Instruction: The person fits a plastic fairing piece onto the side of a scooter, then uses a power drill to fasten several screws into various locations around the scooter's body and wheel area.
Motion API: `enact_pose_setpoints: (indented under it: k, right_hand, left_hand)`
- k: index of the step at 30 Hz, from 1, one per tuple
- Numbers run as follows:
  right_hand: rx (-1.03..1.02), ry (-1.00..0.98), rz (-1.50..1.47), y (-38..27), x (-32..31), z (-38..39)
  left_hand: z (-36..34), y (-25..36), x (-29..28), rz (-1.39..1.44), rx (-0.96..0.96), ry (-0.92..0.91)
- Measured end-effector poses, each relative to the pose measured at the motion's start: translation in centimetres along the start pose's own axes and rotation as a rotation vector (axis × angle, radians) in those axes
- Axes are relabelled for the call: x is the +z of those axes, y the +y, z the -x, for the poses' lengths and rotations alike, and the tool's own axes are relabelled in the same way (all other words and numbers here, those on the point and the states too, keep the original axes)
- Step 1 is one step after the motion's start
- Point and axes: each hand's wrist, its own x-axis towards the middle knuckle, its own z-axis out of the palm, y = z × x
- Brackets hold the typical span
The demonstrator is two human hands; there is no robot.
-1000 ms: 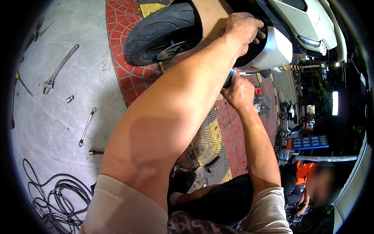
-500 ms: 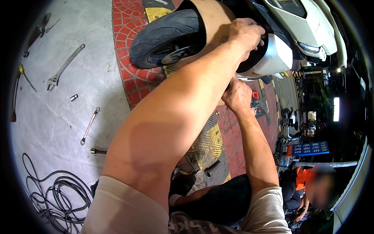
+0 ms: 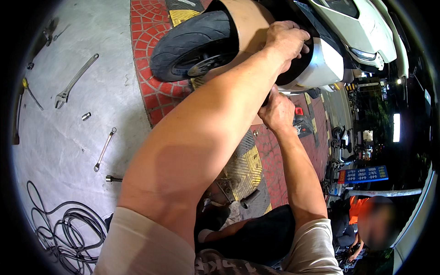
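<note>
A scooter lies close in front of me, its black tyre [image 3: 192, 36] and beige fender [image 3: 250, 20] at the top. My left hand [image 3: 286, 41] reaches over the fender, fingers curled on the black edge beside the white-and-silver side cover [image 3: 321, 64]. Below it, my right hand [image 3: 277, 112] is closed around a dark tool handle [image 3: 265, 99] that points up under the scooter body. The tool's working end is hidden behind my left forearm.
On the grey concrete at left lie an adjustable wrench [image 3: 75, 80], a spanner [image 3: 104, 149], a small socket [image 3: 86, 116], a socket bar [image 3: 113, 178] and a coiled black hose [image 3: 64, 229]. A yellow-black ramp [image 3: 245, 165] sits below. A person in orange [image 3: 364, 215] is at lower right.
My right hand has risen closer under the scooter body with the tool. My left hand stays on the fender edge. The view has shifted slightly.
</note>
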Motion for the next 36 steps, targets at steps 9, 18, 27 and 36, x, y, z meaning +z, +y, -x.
enact_pose_setpoints:
  k: [9,18,27,36]
  right_hand:
    - [-0.006,0.020,0.012,0.7,0.5,-0.3]
    - [-0.034,0.009,0.000,-0.1,0.0,0.0]
    - [-0.059,0.068,-0.036,-0.3,0.6,-0.1]
    - [-0.081,0.046,-0.071,0.1,0.2,0.6]
  left_hand:
    - [0.0,-0.3,0.1,0.036,0.021,-0.019]
    - [-0.1,0.4,-0.7,-0.026,-0.009,-0.039]
    - [0.2,1.5,-1.2,-0.360,0.043,-0.018]
    - [3.5,6.4,-12.0,-1.722,0.801,0.354]
